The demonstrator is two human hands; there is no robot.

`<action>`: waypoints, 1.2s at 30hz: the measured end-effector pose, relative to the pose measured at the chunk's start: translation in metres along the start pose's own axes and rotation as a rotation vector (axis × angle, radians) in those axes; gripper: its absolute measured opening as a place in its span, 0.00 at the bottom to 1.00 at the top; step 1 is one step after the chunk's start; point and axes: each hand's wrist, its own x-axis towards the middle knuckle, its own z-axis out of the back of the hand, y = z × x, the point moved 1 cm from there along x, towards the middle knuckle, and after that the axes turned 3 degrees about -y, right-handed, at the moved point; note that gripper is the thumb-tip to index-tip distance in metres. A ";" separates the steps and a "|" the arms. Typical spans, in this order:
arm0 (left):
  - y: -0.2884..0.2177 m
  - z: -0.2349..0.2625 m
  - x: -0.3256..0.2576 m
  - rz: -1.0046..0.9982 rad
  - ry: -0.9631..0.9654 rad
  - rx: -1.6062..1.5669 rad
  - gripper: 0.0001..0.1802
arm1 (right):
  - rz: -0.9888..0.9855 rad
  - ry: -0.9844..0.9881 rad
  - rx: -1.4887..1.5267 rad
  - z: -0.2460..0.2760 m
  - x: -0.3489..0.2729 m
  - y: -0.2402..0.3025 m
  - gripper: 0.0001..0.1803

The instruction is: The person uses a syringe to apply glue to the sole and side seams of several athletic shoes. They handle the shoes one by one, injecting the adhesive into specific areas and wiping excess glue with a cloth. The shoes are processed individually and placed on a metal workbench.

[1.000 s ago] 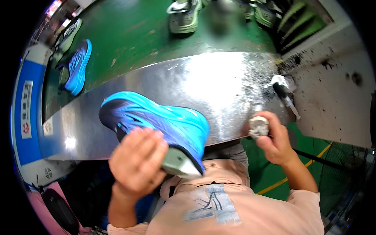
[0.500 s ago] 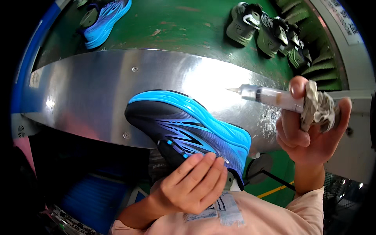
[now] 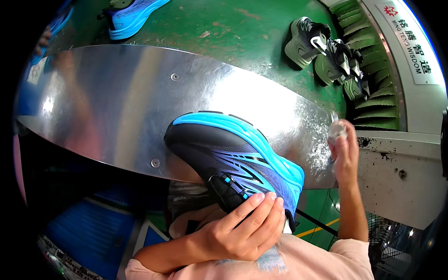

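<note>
A blue and black running shoe [image 3: 233,154] lies tilted on its side over the near edge of a shiny metal plate [image 3: 107,112], sole edge facing away from me. My left hand [image 3: 249,228] is closed on the shoe's upper near the collar, fingers pressed together. At the plate's right end, my right hand [image 3: 344,151] is closed round a clear syringe [image 3: 336,129], its end wrapped in something pale and crumpled. The syringe is blurred and seen foreshortened; the fingers hide part of it.
Beyond the plate runs a green surface [image 3: 224,37] carrying a blue shoe [image 3: 135,21] and several dark shoes with pale green soles [image 3: 303,44]. Green strip flaps [image 3: 373,70] hang at the right. Another person's hand [image 3: 44,39] touches a blue shoe at far left.
My right hand has moved down and left with the syringe, from raised beside the shoe to the plate's right end. My left hand keeps its hold. Another person's hand has appeared at far left.
</note>
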 end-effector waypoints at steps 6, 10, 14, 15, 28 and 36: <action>0.004 0.000 0.000 -0.016 0.001 0.025 0.08 | -0.410 0.201 0.382 0.013 -0.045 0.014 0.19; 0.004 0.006 -0.001 0.000 0.020 -0.012 0.08 | -0.154 0.515 0.912 -0.008 0.000 0.098 0.46; 0.006 0.002 -0.006 -0.015 -0.040 -0.004 0.08 | -0.327 0.811 0.968 -0.067 0.027 0.158 0.37; 0.005 0.000 -0.006 -0.023 -0.054 -0.008 0.08 | -0.385 0.818 0.962 -0.084 0.028 0.166 0.38; 0.010 -0.004 -0.012 -0.040 -0.111 0.014 0.09 | -0.533 0.964 0.684 -0.130 0.046 0.164 0.45; 0.016 -0.003 -0.009 -0.054 -0.100 0.022 0.10 | -0.511 0.879 0.575 -0.133 0.040 0.177 0.48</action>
